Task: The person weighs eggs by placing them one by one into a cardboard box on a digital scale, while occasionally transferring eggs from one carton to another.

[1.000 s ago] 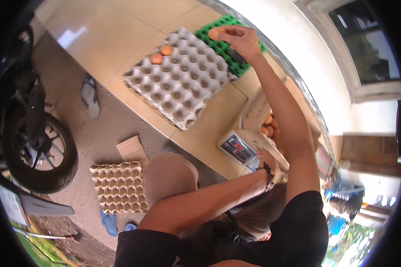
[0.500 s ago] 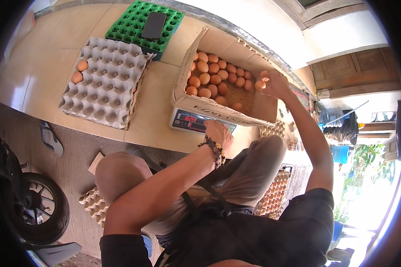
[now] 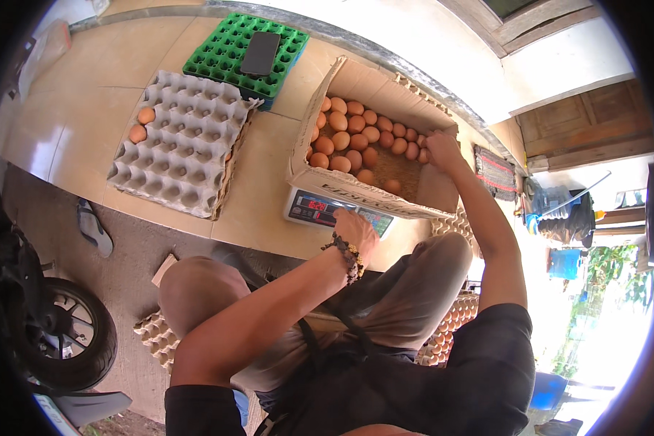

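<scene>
A cardboard box point(image 3: 385, 196) with an open top holds many brown eggs point(image 3: 356, 124), crowded toward its left and back. It stands on a digital scale point(image 3: 309, 208) with a lit red display. My right hand point(image 3: 443, 151) reaches over the box's right end, its curled fingers on an egg point(image 3: 423, 154) low among the others. At the scale's front edge, my left hand point(image 3: 356, 229) rests with bent fingers near the display; the palm side is hidden, so what it may hold does not show. A beaded bracelet point(image 3: 350, 258) circles that wrist.
A stack of grey pulp egg trays point(image 3: 189, 145), with two eggs point(image 3: 138, 134) on its left side, lies left of the box. Behind it are green plastic trays point(image 3: 221, 51) bearing a phone point(image 3: 261, 53). More trays point(image 3: 454, 320) stand below the tiled ledge point(image 3: 247, 192). A motorbike wheel point(image 3: 73, 330) is lower left.
My right hand has come down into the box's right end with the eggs it held above. My left hand stays by the scale. The whole view has shifted slightly.
</scene>
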The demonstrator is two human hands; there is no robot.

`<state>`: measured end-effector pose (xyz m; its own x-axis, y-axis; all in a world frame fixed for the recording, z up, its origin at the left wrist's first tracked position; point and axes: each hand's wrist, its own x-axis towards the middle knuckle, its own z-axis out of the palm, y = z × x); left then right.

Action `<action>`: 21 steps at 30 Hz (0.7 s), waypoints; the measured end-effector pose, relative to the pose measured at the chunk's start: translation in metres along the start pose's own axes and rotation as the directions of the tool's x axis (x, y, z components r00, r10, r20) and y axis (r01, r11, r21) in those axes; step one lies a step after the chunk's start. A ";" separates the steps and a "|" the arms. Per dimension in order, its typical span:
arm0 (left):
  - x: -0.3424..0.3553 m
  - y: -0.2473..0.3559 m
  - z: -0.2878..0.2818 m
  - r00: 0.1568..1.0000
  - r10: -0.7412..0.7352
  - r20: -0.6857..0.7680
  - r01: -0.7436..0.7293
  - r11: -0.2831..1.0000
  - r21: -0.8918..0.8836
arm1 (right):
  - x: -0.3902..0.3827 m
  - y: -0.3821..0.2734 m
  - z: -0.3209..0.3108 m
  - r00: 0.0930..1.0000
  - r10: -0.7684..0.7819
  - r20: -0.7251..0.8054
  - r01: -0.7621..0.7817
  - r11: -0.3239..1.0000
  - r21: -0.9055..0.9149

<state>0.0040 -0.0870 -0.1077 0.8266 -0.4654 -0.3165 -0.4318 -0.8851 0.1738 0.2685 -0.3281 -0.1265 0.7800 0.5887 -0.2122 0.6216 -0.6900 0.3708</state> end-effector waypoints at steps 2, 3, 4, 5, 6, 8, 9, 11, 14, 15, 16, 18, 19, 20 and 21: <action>-0.002 0.000 -0.003 1.000 -0.007 -0.001 0.007 1.000 -0.004 | 0.005 -0.010 -0.032 0.985 0.068 -0.161 -0.051 0.993 0.108; -0.004 -0.001 -0.003 1.000 -0.015 -0.008 0.015 1.000 -0.009 | 0.010 -0.020 -0.048 0.941 0.099 -0.322 -0.036 0.980 0.195; -0.005 -0.001 -0.003 1.000 -0.027 -0.016 0.026 1.000 -0.015 | 0.016 -0.031 -0.066 0.872 0.139 -0.470 -0.002 0.960 0.279; -0.003 -0.001 -0.001 0.999 -0.044 -0.005 0.044 0.998 -0.051 | 0.026 -0.047 -0.086 0.811 0.126 -0.571 0.097 0.934 0.345; -0.008 -0.004 -0.013 0.999 0.020 0.046 -0.016 0.997 -0.078 | 0.037 -0.065 -0.104 0.743 0.128 -0.657 0.203 0.892 0.404; -0.002 0.002 -0.008 0.997 -0.035 0.075 0.042 0.995 -0.092 | 0.068 -0.117 -0.148 0.628 0.104 -0.771 0.454 0.756 0.471; 0.003 0.003 -0.011 0.992 -0.024 0.128 0.049 0.980 -0.193 | 0.081 -0.147 -0.169 0.598 0.074 -0.798 0.533 0.707 0.465; 0.005 -0.002 -0.011 0.992 -0.047 0.118 0.072 0.974 -0.216 | 0.116 -0.227 -0.200 0.597 0.000 -0.802 0.671 0.548 0.499; -0.001 -0.005 -0.013 0.995 -0.036 0.090 0.058 0.964 -0.258 | 0.173 -0.341 -0.221 0.717 -0.273 -0.642 0.663 0.551 0.506; -0.003 -0.007 -0.013 0.996 -0.035 0.086 0.057 0.962 -0.267 | 0.194 -0.379 -0.214 0.706 -0.337 -0.623 0.679 0.571 0.461; -0.004 -0.006 -0.013 0.997 -0.023 0.079 0.044 0.960 -0.276 | 0.214 -0.411 -0.208 0.697 -0.392 -0.600 0.690 0.594 0.414; -0.009 -0.007 -0.011 0.997 -0.013 0.070 0.033 0.956 -0.291 | 0.235 -0.471 -0.223 0.813 -0.414 -0.410 0.581 0.636 0.509; -0.011 -0.008 -0.012 0.998 -0.005 0.063 0.024 0.952 -0.307 | 0.240 -0.495 -0.227 0.848 -0.379 -0.370 0.525 0.696 0.490; -0.013 -0.007 -0.012 0.998 0.004 0.060 0.016 0.947 -0.320 | 0.240 -0.516 -0.229 0.880 -0.343 -0.328 0.467 0.748 0.472; -0.014 -0.006 -0.013 0.998 0.015 0.061 0.007 0.943 -0.332 | 0.240 -0.529 -0.229 0.911 -0.299 -0.285 0.402 0.798 0.449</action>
<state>-0.0007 -0.0747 -0.0924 0.7964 -0.4778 -0.3707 -0.2819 -0.8356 0.4715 0.1106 0.2750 -0.1670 0.5042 0.8624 -0.0460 0.8420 -0.5027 -0.1959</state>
